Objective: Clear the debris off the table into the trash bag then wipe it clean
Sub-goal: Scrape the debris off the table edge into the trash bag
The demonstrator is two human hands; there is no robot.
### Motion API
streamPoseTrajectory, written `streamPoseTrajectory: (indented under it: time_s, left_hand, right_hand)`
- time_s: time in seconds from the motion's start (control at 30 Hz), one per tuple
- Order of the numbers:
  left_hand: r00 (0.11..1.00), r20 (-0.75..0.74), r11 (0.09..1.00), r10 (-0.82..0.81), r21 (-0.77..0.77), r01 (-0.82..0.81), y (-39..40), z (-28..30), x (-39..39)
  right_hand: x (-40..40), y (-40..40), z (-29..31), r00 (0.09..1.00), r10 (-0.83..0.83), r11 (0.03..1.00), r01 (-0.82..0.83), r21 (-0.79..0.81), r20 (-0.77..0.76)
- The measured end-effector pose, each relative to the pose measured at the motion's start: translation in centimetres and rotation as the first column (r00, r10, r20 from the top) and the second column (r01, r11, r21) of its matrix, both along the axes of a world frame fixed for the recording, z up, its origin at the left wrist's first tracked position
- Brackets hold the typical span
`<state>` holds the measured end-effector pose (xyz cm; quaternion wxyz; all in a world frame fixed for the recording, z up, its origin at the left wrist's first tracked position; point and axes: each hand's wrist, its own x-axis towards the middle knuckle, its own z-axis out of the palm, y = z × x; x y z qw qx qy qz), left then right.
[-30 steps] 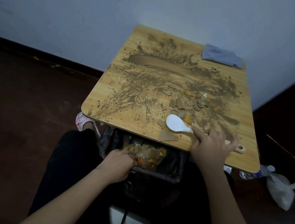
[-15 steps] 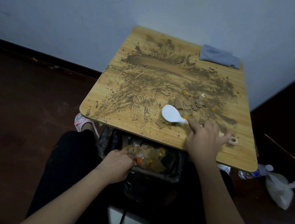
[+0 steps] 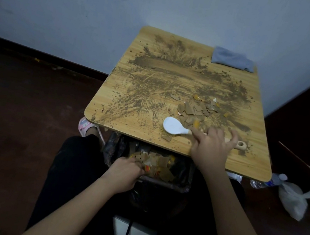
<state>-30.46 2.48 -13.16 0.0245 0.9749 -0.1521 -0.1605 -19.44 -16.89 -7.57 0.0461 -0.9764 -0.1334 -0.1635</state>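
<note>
Your right hand [image 3: 211, 147] lies over the wooden handle of the scraper [image 3: 175, 128], fingers spread and pressing it down on the table [image 3: 244, 165] near the front edge. The scraper's white head points left, and the looped handle end sticks out past your fingers on the right. Just behind the head sits a pile of scraps [image 3: 194, 111], brown card pieces with a few orange bits, and one loose scrap [image 3: 166, 137] lies in front of the head. Brown dirt [image 3: 154, 88] is smeared and scattered across most of the tabletop.

Your left hand [image 3: 124, 173] curls round the near-left rim of the trash bag [image 3: 111, 151], which hangs open below the table's front edge and already holds card and orange pieces. A folded grey cloth [image 3: 232, 59] rests at the far right corner of the table, well apart from the dirt pile.

On the floor to the right lie a white plastic bag [image 3: 292, 199] and a plastic bottle [image 3: 268, 180]. A pink slipper [image 3: 84, 127] shows under the table's left corner. No writing or label can be read on anything.
</note>
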Motion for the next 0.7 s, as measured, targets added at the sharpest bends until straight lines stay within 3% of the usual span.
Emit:
streamPoseTrajectory:
  time_s: [0.7]
  left_hand:
    - [1.000,0.013,1.000,0.003,0.000,-0.003,-0.1,-0.1,0.1]
  right_hand:
    - [-3.0,-1.3,0.3,0.997,0.039,0.993,-0.046,0.108,0.065]
